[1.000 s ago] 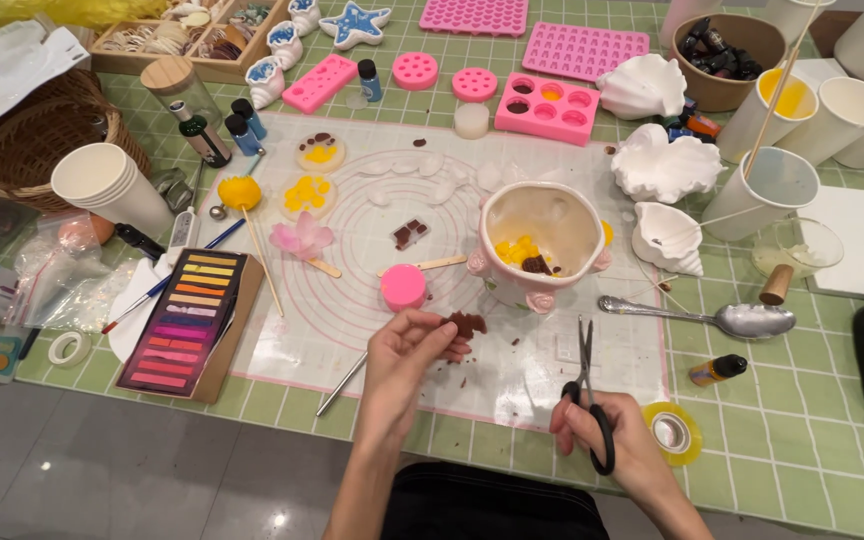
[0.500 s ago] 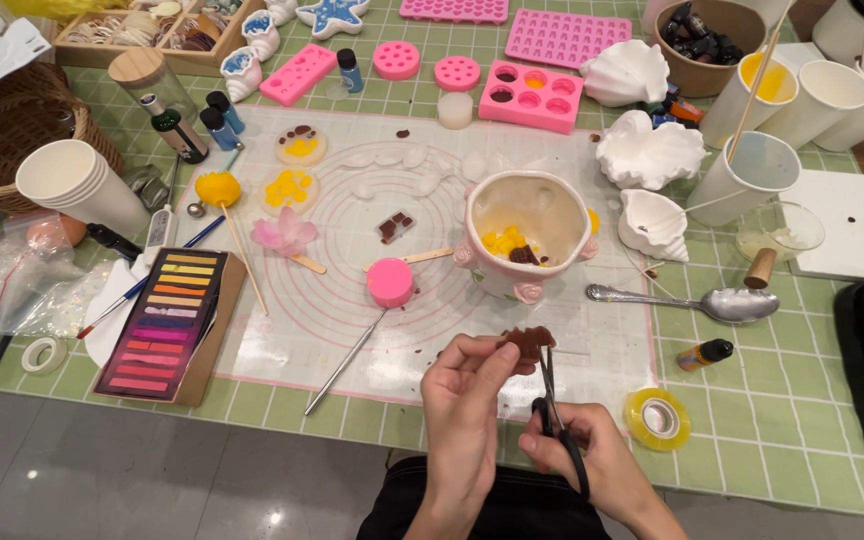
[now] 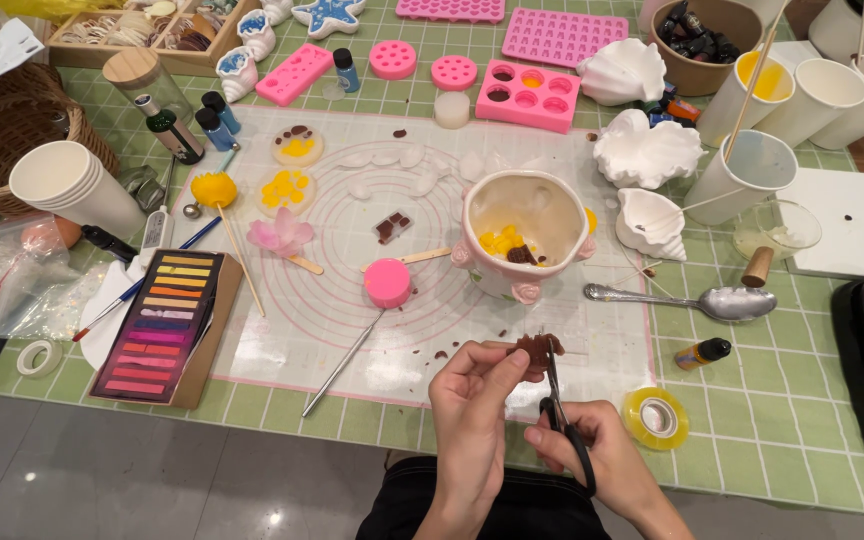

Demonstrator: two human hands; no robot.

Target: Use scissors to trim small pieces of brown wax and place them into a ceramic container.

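left hand (image 3: 474,400) pinches brown wax piece (image 3: 535,349) at 6 o'clock of the mat (image 3: 422,340); right hand (image 3: 592,455) grips scissors (image 3: 560,420), blades on it. cup (image 3: 524,235) at 12 already has yellow and brown bits; most of the piece looks uncut.

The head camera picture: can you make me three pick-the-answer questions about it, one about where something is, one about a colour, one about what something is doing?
1. Where does the silver metal spoon lie?
A. right of the cream ceramic cup
B. inside the woven basket
C. on the colour palette

2. What colour is the tape roll?
A. blue
B. yellow
C. black

3. What is the right hand doing?
A. resting flat
B. gripping the spoon
C. holding black scissors at a brown lump

Answers: A, the spoon rests on green cloth there; B, its ring is yellow; C, blades meet the lump the left hand pinches.
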